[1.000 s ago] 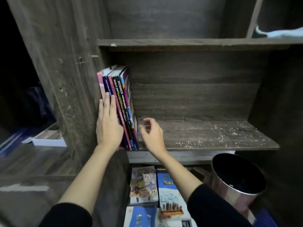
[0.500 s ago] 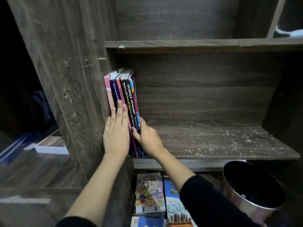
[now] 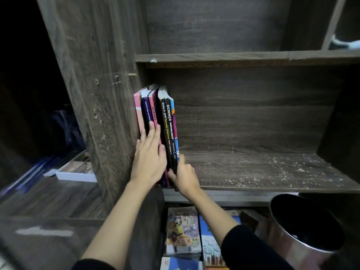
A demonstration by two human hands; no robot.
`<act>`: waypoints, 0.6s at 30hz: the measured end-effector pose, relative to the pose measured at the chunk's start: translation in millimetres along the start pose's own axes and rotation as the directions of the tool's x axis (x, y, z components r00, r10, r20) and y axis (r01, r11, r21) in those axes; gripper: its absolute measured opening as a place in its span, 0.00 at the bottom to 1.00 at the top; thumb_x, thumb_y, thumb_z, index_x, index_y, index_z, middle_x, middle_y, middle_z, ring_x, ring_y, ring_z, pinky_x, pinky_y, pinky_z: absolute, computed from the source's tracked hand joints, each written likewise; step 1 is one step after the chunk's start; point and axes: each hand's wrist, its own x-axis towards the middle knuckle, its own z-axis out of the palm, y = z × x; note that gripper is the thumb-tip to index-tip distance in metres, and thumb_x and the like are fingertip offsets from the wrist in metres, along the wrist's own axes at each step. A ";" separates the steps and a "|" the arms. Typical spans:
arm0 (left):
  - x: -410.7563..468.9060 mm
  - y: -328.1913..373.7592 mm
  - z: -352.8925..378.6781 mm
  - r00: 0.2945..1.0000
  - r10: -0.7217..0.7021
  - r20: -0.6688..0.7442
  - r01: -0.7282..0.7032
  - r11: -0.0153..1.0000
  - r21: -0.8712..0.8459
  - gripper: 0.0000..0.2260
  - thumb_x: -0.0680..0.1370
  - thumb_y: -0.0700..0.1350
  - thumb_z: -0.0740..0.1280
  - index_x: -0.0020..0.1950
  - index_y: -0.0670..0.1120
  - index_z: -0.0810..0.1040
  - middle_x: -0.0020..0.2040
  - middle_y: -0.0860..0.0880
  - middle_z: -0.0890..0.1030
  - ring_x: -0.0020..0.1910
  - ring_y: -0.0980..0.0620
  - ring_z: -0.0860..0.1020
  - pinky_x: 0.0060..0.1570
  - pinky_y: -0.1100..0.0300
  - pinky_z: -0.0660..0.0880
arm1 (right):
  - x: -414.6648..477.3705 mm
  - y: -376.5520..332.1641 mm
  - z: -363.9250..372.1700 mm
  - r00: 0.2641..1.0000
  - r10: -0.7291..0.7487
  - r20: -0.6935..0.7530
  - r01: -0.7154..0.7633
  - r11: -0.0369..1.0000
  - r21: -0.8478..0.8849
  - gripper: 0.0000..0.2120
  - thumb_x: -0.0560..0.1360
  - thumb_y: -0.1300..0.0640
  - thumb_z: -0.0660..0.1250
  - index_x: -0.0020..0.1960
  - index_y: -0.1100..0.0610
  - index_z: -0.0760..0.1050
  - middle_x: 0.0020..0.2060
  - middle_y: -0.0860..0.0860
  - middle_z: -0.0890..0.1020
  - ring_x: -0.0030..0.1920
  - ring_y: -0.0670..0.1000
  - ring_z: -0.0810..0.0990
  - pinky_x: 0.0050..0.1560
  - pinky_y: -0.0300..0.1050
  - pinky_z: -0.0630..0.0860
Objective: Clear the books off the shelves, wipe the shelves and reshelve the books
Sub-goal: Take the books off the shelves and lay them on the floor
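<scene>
While the left hand (image 3: 149, 160) lies open with its fingers straight and close together, flat against the spines on the left of the row, the right hand (image 3: 185, 177) is curled around the lower end of the rightmost volumes. Its thumb is on the spine side and its fingers are behind the outer cover. How many volumes lie inside that grip cannot be determined.

The books (image 3: 164, 123) stand upright at the far left end of the middle shelf (image 3: 263, 172), with the outermost pink one against the side panel (image 3: 101, 94). Six spines can be counted: pink, dark purple, red, two black and one blue with magenta. The rest of this shelf is bare dark wood, scattered with pale specks towards its right half.

One upper shelf (image 3: 243, 56) runs above. At the top right a pale item (image 3: 344, 44) lies on it; its nature cannot be determined.

Below the middle shelf, at least three flat-lying books (image 3: 183, 230) show their covers. One round metal bin (image 3: 288, 248) with a dark interior stands to their right. Left of the side panel, one shallow white tray (image 3: 76, 175) rests on dark wooden boards.

Both forearms are bare, with dark sleeves pushed up towards the elbows.
</scene>
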 end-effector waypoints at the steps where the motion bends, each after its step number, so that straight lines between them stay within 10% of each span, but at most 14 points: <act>1: -2.2 2.2 -0.8 0.999 -0.023 -0.046 0.017 0.992 -0.129 0.25 0.81 0.46 0.57 0.77 0.45 0.55 0.77 0.49 0.54 0.76 0.53 0.50 0.74 0.58 0.48 | -5.2 1.1 -0.6 1.000 -0.012 -0.002 0.012 1.000 -0.011 0.24 0.79 0.55 0.61 0.70 0.62 0.58 0.53 0.64 0.79 0.55 0.65 0.77 0.51 0.54 0.72; 7: -23.6 20.8 2.2 0.947 -0.309 -0.081 0.229 0.834 -0.502 0.36 0.68 0.68 0.67 0.69 0.48 0.71 0.62 0.49 0.75 0.59 0.54 0.75 0.58 0.67 0.69 | -41.6 4.3 -4.1 0.996 -0.088 0.009 0.089 0.992 -0.093 0.25 0.79 0.52 0.60 0.72 0.59 0.56 0.53 0.62 0.80 0.54 0.64 0.77 0.49 0.52 0.72; 11: -20.5 34.5 8.1 0.900 -0.424 -0.098 0.328 0.809 -0.489 0.34 0.68 0.60 0.72 0.69 0.47 0.69 0.64 0.49 0.72 0.64 0.55 0.69 0.57 0.72 0.60 | -50.1 4.5 -6.7 0.995 -0.095 0.027 0.097 0.990 -0.106 0.27 0.79 0.52 0.60 0.74 0.59 0.54 0.54 0.63 0.80 0.55 0.65 0.76 0.50 0.53 0.71; 18: -5.4 46.4 9.7 0.827 -0.554 -0.090 0.496 0.796 -0.348 0.25 0.70 0.45 0.71 0.66 0.43 0.71 0.59 0.40 0.76 0.59 0.39 0.75 0.59 0.51 0.71 | -51.7 11.9 -6.9 0.987 -0.159 0.035 0.162 0.977 -0.138 0.31 0.78 0.49 0.60 0.76 0.55 0.52 0.54 0.62 0.80 0.56 0.65 0.77 0.52 0.52 0.71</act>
